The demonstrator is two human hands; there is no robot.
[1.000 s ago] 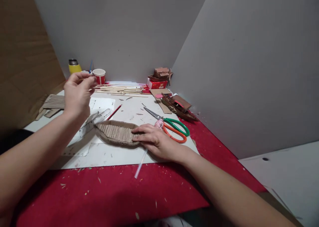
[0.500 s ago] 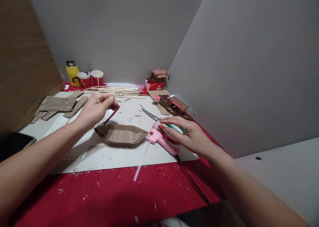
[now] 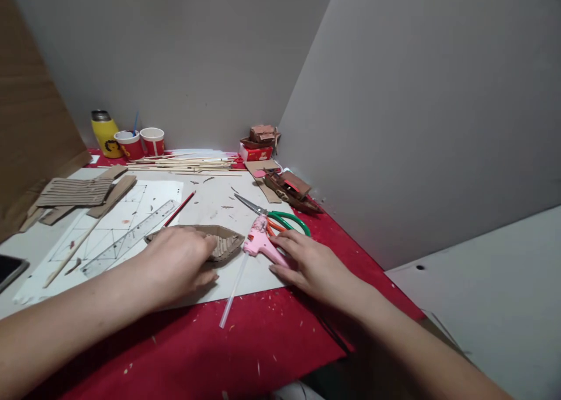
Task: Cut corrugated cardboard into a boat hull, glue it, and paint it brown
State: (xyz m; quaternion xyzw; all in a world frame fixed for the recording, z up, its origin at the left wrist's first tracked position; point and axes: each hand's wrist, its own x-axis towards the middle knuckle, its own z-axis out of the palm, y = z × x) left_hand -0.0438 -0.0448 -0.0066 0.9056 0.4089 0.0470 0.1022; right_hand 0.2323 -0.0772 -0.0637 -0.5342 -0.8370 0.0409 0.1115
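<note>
My left hand (image 3: 186,259) is closed over the near side of a small cardboard boat hull (image 3: 228,243), fingers inside and thumb outside; it covers much of the hull. My right hand (image 3: 313,265) has its fingers and thumb around the handle of a pink hot glue gun (image 3: 258,237), which lies on the white board. A clear glue stick (image 3: 232,295) sticks out of the gun's back end. Just behind the gun lie scissors (image 3: 287,216) with green and orange handles, partly hidden by it.
A red pencil (image 3: 180,208), a clear ruler (image 3: 131,236) and a drawn paper plan (image 3: 94,227) lie left. Cardboard pieces (image 3: 74,191) are stacked beyond. Wooden sticks (image 3: 184,165), cups (image 3: 152,141) and a yellow bottle (image 3: 105,134) line the back. A finished model boat (image 3: 291,190) stands right.
My left hand has put down the red pencil and come back toward me onto the boat hull. My right hand has moved from beside the scissors down to the glue gun's handle.
</note>
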